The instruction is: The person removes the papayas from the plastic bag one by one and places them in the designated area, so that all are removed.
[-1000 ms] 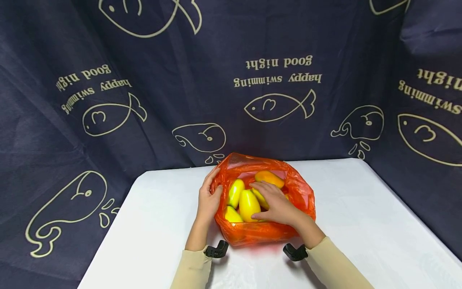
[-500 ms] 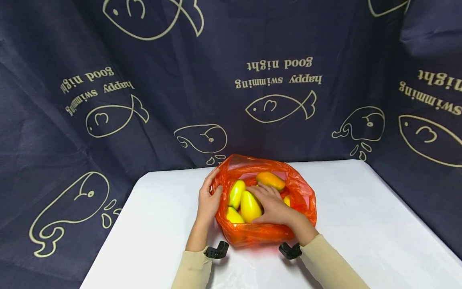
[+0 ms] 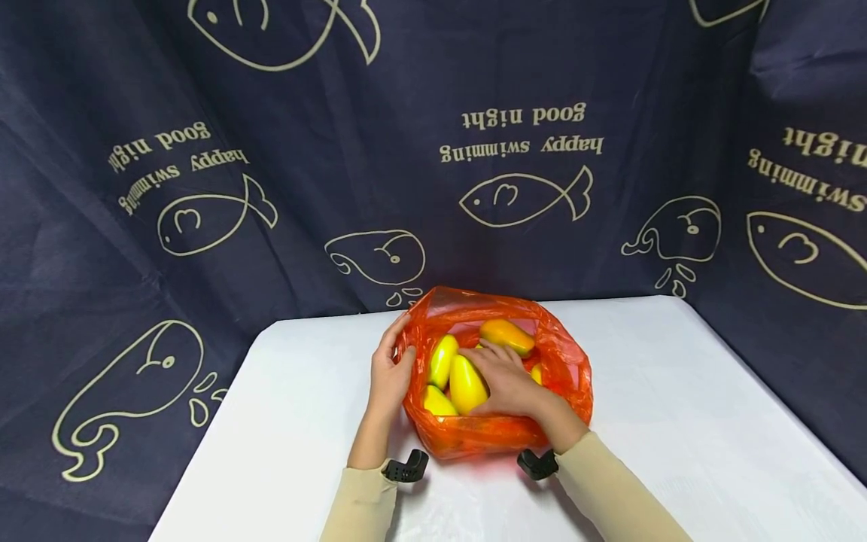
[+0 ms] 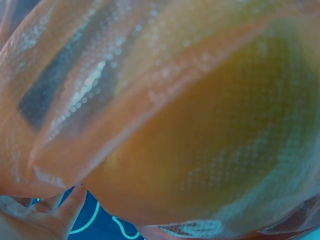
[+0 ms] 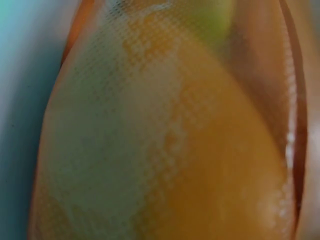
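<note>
An orange-red plastic bag [image 3: 567, 348] lies with its mouth wide and several mangoes inside. Yellow mangoes [image 3: 467, 385] fill its left part; an orange mango [image 3: 506, 338] rests at the back. My left hand [image 3: 390, 379] holds the bag's left rim between thumb and fingers. Inside the bag, my right hand [image 3: 509, 382] curls over a mango that its palm mostly hides, beside the front yellow one. In the left wrist view, fingers [image 4: 55, 212] touch the bag film [image 4: 145, 100]. The right wrist view shows a mango [image 5: 220, 170] through the plastic; the right fingers are not visible there.
The bag stands on a white-covered table [image 3: 305, 391], near its back edge. A dark blue cloth [image 3: 379, 165] with fish and whale drawings hangs behind and at the sides. Black wrist devices [image 3: 406, 467] sit below both hands.
My right hand has lowered and shifted slightly left, closing over a mango that showed beneath its fingers before. The left hand stays on the bag's rim.
</note>
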A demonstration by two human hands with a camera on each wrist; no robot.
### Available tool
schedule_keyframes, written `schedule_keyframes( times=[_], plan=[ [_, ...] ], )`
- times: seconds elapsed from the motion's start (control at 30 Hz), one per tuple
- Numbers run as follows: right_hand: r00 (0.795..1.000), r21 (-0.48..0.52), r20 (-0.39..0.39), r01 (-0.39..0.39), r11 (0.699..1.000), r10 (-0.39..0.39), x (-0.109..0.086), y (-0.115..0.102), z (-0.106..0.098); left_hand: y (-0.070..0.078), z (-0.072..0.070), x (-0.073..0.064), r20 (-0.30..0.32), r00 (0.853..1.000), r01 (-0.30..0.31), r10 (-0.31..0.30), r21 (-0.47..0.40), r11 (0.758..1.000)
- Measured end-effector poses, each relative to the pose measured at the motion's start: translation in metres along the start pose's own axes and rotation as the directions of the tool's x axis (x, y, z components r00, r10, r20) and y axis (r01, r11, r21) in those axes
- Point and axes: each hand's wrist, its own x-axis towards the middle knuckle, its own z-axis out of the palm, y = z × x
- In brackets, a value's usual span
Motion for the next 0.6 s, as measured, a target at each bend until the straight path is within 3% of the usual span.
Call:
schedule_keyframes(
  times=[0.6],
  plan=[
    [0.998, 0.031, -0.053, 0.035, 0.999, -0.033, 0.0003, 0.0001, 0.0002, 0.0004, -0.0030, 0.0011, -0.002, 1.000, -0.015, 0.015, -0.016, 1.000]
  ],
)
